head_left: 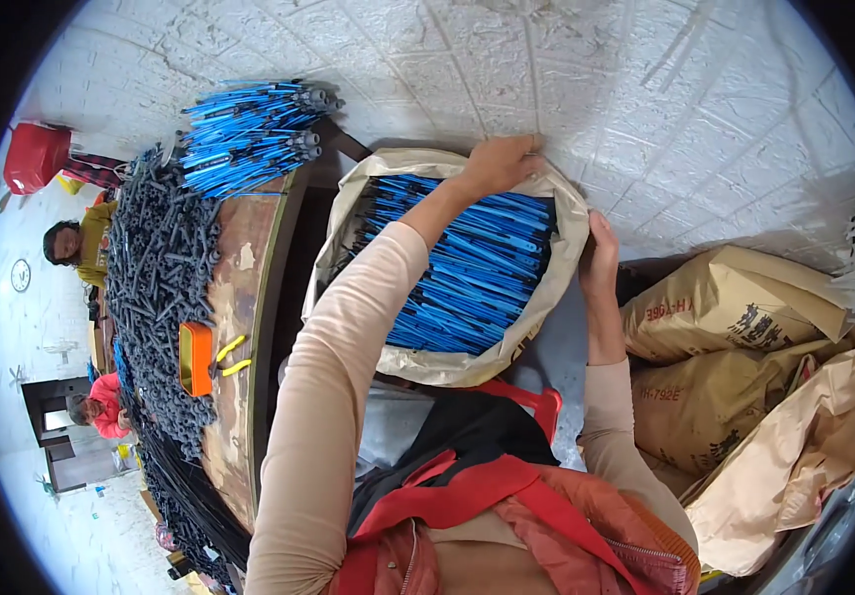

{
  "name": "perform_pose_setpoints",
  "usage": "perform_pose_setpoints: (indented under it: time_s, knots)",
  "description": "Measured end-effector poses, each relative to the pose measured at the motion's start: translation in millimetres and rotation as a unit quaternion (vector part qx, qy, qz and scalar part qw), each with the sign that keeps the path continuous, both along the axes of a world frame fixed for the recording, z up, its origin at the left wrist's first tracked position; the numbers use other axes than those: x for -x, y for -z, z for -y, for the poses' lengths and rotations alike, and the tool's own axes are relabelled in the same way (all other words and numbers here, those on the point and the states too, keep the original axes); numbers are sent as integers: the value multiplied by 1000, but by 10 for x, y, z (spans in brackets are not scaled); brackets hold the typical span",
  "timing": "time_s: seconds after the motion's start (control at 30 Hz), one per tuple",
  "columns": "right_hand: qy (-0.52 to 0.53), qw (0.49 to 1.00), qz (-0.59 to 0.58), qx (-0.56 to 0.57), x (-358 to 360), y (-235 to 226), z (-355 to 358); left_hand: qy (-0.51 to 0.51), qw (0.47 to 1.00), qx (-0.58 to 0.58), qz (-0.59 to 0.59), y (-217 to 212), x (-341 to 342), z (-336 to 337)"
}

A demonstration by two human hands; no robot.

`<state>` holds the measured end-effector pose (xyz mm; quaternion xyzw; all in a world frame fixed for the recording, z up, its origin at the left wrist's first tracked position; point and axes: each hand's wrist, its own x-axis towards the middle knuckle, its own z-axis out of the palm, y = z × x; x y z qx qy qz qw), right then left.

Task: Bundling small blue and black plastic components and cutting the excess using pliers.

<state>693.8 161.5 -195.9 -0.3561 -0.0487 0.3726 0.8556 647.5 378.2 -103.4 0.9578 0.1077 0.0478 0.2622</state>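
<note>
A wide-mouthed pale paper sack (346, 213) stands in front of me with its rim rolled outward. It is packed with long, thin blue sticks (487, 263) that have dark ends, lying side by side. My left hand (502, 164) reaches across the sack to its far rim, fingers closed on the paper edge. At the right side of the rim, my right hand (601, 248) grips the sack's edge, some of its fingers hidden behind the paper.
Left of the sack is a worn wooden table (239, 268) heaped with grey plastic parts (160, 288). On it sit a blue stick bundle (249, 139), an orange box (195, 357) and yellow-handled pliers (233, 357). Full brown sacks (725, 307) stand at right. Two people appear at far left.
</note>
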Motion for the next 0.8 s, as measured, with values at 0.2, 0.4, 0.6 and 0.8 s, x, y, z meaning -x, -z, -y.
perform_pose_setpoints:
  time_s: [0.2,0.4,0.6,0.8]
  knots:
    - [-60,989,-132,-3,-151,245,-40,37,996,4,-83,134,-168,-161]
    - [-65,978,-197,-14,18,481,-213,-23,985,1,-168,286,-181,-255]
    - [202,771,473,376,-27,914,-71,-93,967,-135,198,92,304,393]
    - [-184,829,413,330,-686,775,-15,-158,968,-124,152,-516,2275,1299]
